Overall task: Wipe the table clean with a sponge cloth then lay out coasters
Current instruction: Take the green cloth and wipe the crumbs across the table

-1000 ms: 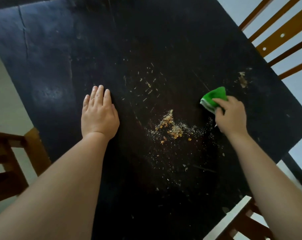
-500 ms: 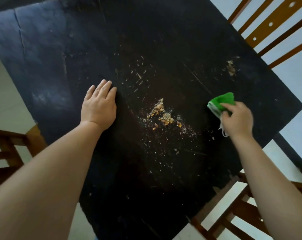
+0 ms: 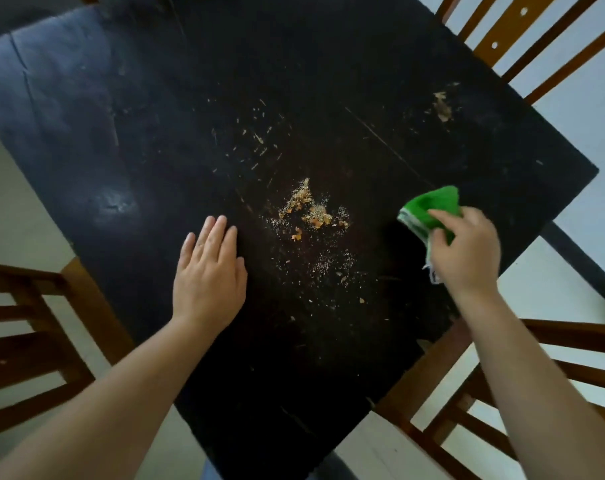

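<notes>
Left hand [image 3: 209,278]: flat on the dark table [image 3: 176,140], fingers straight, holding nothing.
Right hand [image 3: 467,251]: grip curled tight round the green sponge cloth [image 3: 429,207], down at the table's 3 o'clock edge.
Crumbs [image 3: 309,211]: heaped mid-table, at 9 o'clock from the cloth, apart from it.
Chairs [image 3: 515,39]: wooden, around the table.

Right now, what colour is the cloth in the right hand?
Bright green sponge cloth, whitish along its lower edge; clearest in the head view.
</notes>
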The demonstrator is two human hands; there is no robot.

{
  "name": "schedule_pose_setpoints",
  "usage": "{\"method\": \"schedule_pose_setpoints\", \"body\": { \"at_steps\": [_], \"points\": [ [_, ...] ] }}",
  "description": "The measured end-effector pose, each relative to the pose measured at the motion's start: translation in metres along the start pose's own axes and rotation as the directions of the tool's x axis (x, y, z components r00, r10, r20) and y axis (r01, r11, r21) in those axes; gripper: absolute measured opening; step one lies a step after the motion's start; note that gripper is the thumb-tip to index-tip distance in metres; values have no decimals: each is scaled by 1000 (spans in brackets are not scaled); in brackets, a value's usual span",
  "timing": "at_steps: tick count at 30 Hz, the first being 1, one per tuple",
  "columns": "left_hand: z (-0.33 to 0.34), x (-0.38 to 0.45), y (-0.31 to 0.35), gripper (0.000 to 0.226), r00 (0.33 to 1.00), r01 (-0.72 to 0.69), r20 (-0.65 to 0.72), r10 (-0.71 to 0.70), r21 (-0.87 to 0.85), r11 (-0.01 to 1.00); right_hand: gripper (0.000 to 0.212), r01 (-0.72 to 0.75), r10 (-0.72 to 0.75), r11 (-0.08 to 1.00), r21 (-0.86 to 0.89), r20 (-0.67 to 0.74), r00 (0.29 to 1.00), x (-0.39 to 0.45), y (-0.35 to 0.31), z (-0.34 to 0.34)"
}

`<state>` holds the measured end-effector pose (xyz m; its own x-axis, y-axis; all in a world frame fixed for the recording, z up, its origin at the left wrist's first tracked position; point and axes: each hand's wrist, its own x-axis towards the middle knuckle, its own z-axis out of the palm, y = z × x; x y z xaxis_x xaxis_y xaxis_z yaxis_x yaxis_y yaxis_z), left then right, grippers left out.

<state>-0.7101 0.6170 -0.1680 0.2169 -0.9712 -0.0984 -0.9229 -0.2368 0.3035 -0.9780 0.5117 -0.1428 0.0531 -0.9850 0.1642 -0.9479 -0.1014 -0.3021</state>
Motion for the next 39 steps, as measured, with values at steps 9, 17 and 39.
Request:
{"method": "schedule_pose_setpoints", "body": {
  "at_steps": [9, 17, 39],
  "points": [
    [5, -16, 0, 52, 992, 107, 66, -108, 15, 994, 28, -26, 27, 999, -42, 6, 1000, -65, -17, 17],
    [3, -14, -1, 51, 988, 135, 76, -135, 5, 991, 30, -45, 49, 984, 171, -16, 999, -41, -38, 5],
    [-6, 0, 23, 62, 981, 173, 86, -173, 9, 985, 38, -124, 134, 991, -54, 265, 955, -5, -4, -20]
  ]
}}
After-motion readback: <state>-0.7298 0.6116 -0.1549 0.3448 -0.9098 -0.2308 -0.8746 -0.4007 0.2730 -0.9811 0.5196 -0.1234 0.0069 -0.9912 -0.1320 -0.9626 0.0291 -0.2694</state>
